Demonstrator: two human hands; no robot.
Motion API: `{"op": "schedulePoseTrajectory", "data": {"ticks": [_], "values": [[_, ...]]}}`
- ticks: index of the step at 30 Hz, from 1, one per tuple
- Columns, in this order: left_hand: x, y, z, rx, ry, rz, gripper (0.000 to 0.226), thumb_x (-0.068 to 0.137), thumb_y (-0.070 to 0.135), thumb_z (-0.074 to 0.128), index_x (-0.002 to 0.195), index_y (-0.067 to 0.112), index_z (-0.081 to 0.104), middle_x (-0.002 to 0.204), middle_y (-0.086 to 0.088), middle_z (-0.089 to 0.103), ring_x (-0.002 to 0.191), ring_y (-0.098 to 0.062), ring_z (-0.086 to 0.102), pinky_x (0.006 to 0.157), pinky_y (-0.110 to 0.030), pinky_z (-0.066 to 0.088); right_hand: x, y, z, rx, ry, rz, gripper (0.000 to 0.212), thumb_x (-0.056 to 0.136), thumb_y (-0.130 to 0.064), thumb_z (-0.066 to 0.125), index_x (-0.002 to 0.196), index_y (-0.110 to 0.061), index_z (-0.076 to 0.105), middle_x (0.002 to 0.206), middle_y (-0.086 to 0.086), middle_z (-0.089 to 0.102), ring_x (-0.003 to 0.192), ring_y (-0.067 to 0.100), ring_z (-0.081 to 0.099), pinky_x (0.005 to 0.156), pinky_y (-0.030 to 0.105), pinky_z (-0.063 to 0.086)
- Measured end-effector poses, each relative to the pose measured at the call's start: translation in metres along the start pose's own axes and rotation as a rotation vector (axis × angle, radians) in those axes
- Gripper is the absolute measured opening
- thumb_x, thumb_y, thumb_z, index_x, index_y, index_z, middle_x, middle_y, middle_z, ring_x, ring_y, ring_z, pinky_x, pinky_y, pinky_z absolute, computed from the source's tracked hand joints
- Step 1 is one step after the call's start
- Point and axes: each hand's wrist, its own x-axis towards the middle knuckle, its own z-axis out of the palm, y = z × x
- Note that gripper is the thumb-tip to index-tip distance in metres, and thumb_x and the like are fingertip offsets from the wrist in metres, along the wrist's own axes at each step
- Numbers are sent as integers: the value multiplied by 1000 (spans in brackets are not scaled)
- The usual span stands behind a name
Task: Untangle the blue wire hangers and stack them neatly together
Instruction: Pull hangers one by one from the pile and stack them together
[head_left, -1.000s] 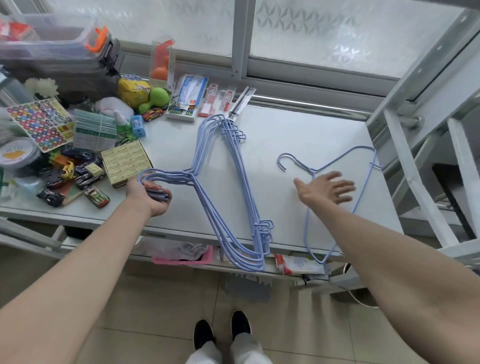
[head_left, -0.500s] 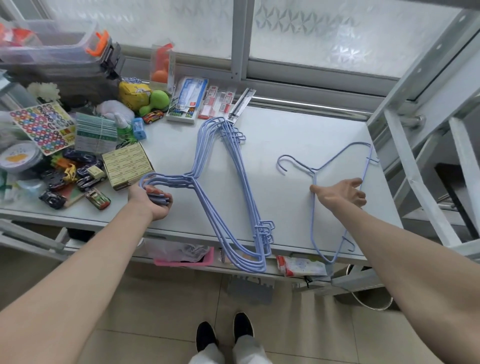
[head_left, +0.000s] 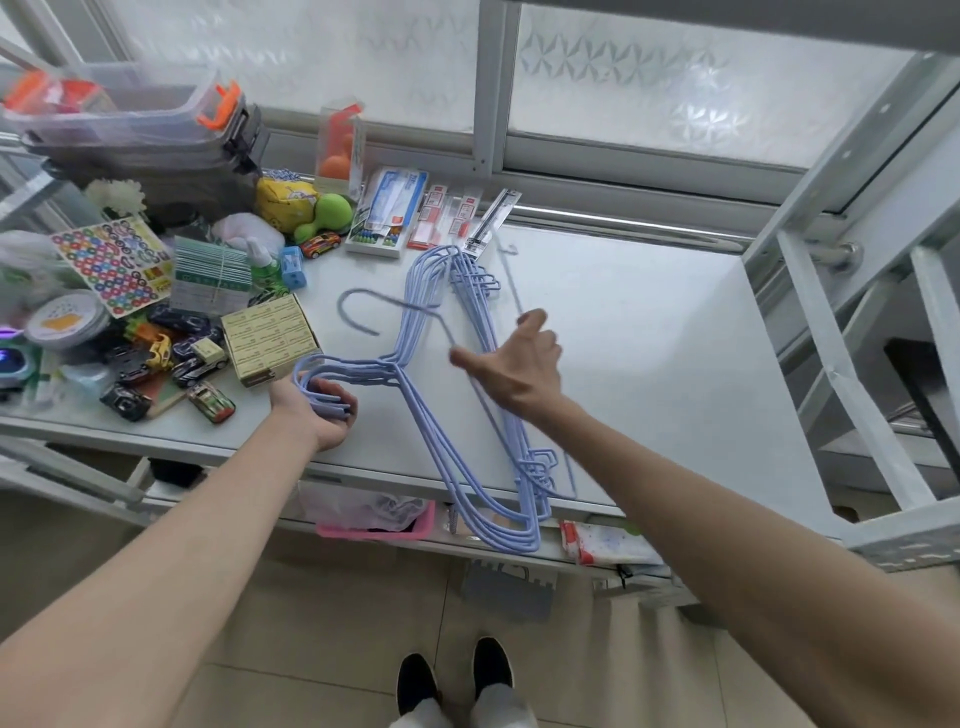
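Head view: the left hand (head_left: 319, 413) is clamping the hooks of the stacked hangers (head_left: 441, 395) lying on the glossy white worktop (head_left: 649, 364). The right hand (head_left: 511, 366), fingers spread, is carrying a single hanger (head_left: 387, 306), blurred, over them; its grip cannot be confirmed. Risk: the thin coated wire hook is likely to snag the stack's looped shoulders.

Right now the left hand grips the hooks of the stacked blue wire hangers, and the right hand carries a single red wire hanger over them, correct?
Not quite: the single hanger is blue, not red, as the head view shows. The left hand does grip the hooks of the stacked blue wire hangers, and the right hand carries the single one over them.
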Motion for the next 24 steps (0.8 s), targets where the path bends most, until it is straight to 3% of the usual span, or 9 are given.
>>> {"op": "schedulePoseTrajectory", "data": {"ticks": [5,9,13,15,17,20,21,23,24], "values": [[2,4,-3,97,-23,35,43,102,30,29,69,12,50,38,-6,51,43,-17,49,48,-18,49,-24,-12,34,-177,-91,-65,101,57,-67,68,129,-7,29,116,17,41,109,35,41,89,43,39],[7,5,-7,260,24,94,41,103,23,24,75,8,50,54,-9,51,38,-19,51,43,-17,46,-24,-10,35,-207,-82,-70,104,60,-71,67,132,-7,26,118,18,40,111,36,40,92,43,38],[12,5,-2,496,93,191,54,104,34,17,82,-2,53,73,-17,52,57,-29,56,49,-30,47,-22,-9,31,-241,-104,-68,118,63,-79,62,143,-5,17,127,22,40,120,39,39,99,47,34],[18,9,-5,553,145,210,69,102,47,11,96,-7,55,75,-20,56,61,-30,56,48,-30,49,-23,-8,29,-266,-114,-73,120,63,-83,58,144,-5,17,130,23,40,122,40,39,100,49,33],[22,12,-5,612,198,266,80,98,59,10,123,-1,55,89,-22,65,66,-30,62,58,-35,55,-22,-8,28,-253,-117,-64,115,68,-83,54,144,-5,17,130,23,40,123,40,38,101,50,33],[19,13,-2,754,226,406,80,86,75,30,131,14,55,118,-13,64,95,-30,66,88,-43,54,-18,-7,23,-135,-86,-21,89,85,-67,47,143,-5,20,134,23,41,124,39,40,101,50,35],[16,12,0,813,222,433,84,79,76,43,131,12,57,122,-10,63,100,-29,65,87,-40,54,-17,-6,22,-102,-70,-7,78,90,-58,46,142,-4,23,135,23,42,124,39,41,100,49,36],[14,11,-2,950,186,444,75,75,56,70,129,5,57,120,-10,62,92,-25,63,71,-30,52,-17,-4,21,-96,-76,20,62,94,-40,46,139,-3,25,136,23,42,124,39,42,98,46,37],[13,11,-3,1033,168,444,72,72,45,78,127,3,57,120,-9,62,92,-23,61,69,-28,49,-18,-3,22,-99,-94,36,60,94,-34,46,140,-2,24,136,23,42,124,39,42,98,46,37]]}}
